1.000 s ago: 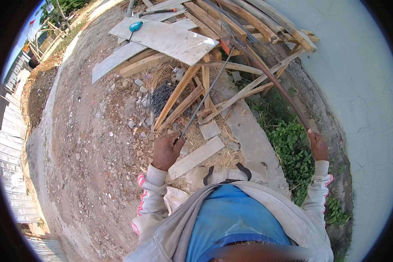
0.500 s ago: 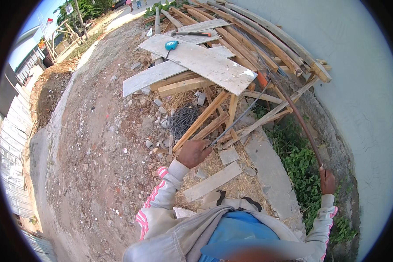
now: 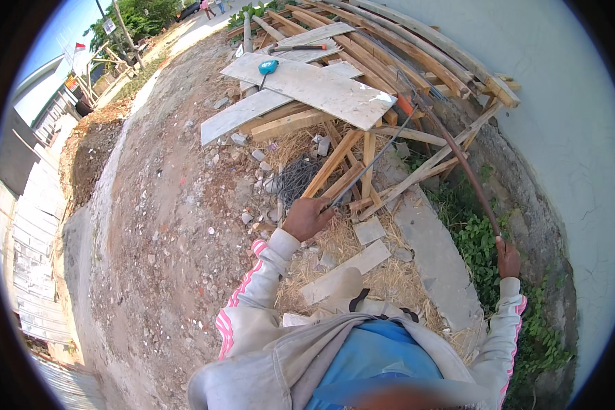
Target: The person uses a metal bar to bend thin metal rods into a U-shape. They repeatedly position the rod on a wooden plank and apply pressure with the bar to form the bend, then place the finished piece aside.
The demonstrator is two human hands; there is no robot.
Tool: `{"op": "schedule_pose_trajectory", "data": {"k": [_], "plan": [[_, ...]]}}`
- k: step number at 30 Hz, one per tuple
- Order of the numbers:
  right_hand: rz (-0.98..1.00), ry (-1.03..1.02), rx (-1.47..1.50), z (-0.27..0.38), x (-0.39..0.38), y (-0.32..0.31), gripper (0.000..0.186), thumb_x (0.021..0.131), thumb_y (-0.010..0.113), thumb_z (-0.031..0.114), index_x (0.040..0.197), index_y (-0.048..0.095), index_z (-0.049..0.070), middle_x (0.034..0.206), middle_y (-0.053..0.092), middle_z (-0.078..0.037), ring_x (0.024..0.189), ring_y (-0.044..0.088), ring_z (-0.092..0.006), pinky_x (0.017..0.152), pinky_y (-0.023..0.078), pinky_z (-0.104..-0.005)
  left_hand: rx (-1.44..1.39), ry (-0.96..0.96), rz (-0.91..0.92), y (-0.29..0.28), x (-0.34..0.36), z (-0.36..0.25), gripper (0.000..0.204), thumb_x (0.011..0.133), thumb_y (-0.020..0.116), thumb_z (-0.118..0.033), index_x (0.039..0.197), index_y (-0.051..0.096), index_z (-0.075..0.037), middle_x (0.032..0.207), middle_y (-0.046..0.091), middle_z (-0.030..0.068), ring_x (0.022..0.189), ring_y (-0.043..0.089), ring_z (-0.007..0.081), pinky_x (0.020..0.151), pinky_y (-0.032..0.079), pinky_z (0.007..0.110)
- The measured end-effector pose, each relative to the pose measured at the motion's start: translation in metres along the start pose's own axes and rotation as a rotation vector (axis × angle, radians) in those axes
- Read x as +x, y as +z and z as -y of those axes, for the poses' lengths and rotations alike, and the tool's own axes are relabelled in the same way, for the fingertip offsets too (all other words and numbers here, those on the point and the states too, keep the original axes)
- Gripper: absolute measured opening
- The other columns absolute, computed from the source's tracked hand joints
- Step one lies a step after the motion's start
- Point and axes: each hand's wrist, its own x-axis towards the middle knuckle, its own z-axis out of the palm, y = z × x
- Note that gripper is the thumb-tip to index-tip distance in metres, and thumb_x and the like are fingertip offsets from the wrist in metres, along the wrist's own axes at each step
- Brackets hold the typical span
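Observation:
My left hand [image 3: 307, 219] is closed on the near end of a thin grey steel bar [image 3: 365, 171]. My right hand [image 3: 507, 257] grips the end of a longer, thicker rust-brown bar [image 3: 471, 173] that reaches up to the timber pile. The two bars come together near an orange metal piece [image 3: 405, 104] among the timber, where the joint is too small to make out. A tangle of grey wire [image 3: 298, 179] lies on the ground above my left hand, beside loose wooden pieces [image 3: 333, 164].
A timber pile [image 3: 365, 49] carries pale boards [image 3: 307, 89], a teal tape measure [image 3: 268, 67] and a hammer [image 3: 301, 48]. A pale wall [image 3: 581, 171] runs along the right, with weeds [image 3: 451, 225] below it. Corrugated sheets [image 3: 41, 266] line the left. People [image 3: 210, 8] are far up the road.
Since a second ago the view has shifted, showing more of the road. My left hand and its bar have moved up and rightward in the picture; both hands keep their hold.

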Motion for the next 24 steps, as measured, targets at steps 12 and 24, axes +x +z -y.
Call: {"op": "schedule_pose_trajectory", "data": {"k": [12,24], "plan": [[-0.002,0.138,-0.093,0.05,-0.027,-0.022,0.073,0.099,0.045,0.068,0.087,0.067,-0.001,0.079,0.065,-0.029,0.08,0.064,-0.0491,0.071,0.046,-0.0563,0.056,0.094,0.076,-0.029,0.02,0.034,0.021,0.09,0.07,-0.024,0.095,0.071,-0.003,0.075,0.065,0.0233,0.07,0.066,0.0421,0.065,0.052,0.047],[-0.163,0.396,-0.155,0.236,-0.139,0.028,0.067,0.1,0.05,0.063,0.085,0.067,0.0,0.077,0.064,-0.027,0.076,0.063,-0.0494,0.067,0.047,-0.0553,-0.003,0.393,0.17,-0.107,0.121,0.199,0.03,0.089,0.075,-0.024,0.106,0.074,0.0,0.092,0.073,0.0227,0.079,0.071,0.0396,0.071,0.056,0.044]]}}
